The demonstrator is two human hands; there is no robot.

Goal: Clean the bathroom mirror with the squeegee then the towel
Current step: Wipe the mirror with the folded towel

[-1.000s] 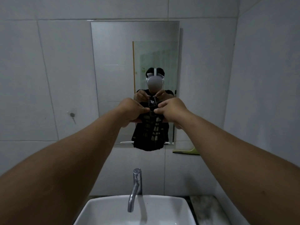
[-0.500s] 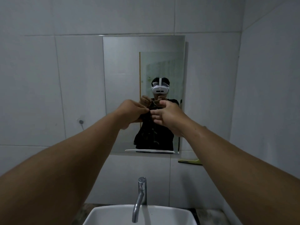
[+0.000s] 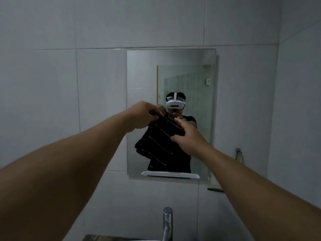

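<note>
A dark towel [image 3: 157, 140] with pale stripes hangs in front of the lower middle of the rectangular wall mirror [image 3: 142, 70]. My left hand [image 3: 144, 117] pinches its top edge. My right hand [image 3: 186, 134] has its fingers spread on the towel's right side, with the thumb under the cloth. The mirror reflects a person with a white headset and a dark shirt. A green-edged squeegee [image 3: 215, 189] pokes out low on the wall, right of the mirror, partly hidden behind my right forearm.
A chrome tap [image 3: 167, 221] stands at the bottom centre, with the sink edge just below it. Grey tiled walls surround the mirror, and a side wall closes in on the right. A small hook [image 3: 238, 150] sits on the wall right of the mirror.
The view has tilted upward, so the mirror and tap sit lower in frame. My right hand let go of the towel's top, opened, and moved down onto its right side. The towel now hangs slanted.
</note>
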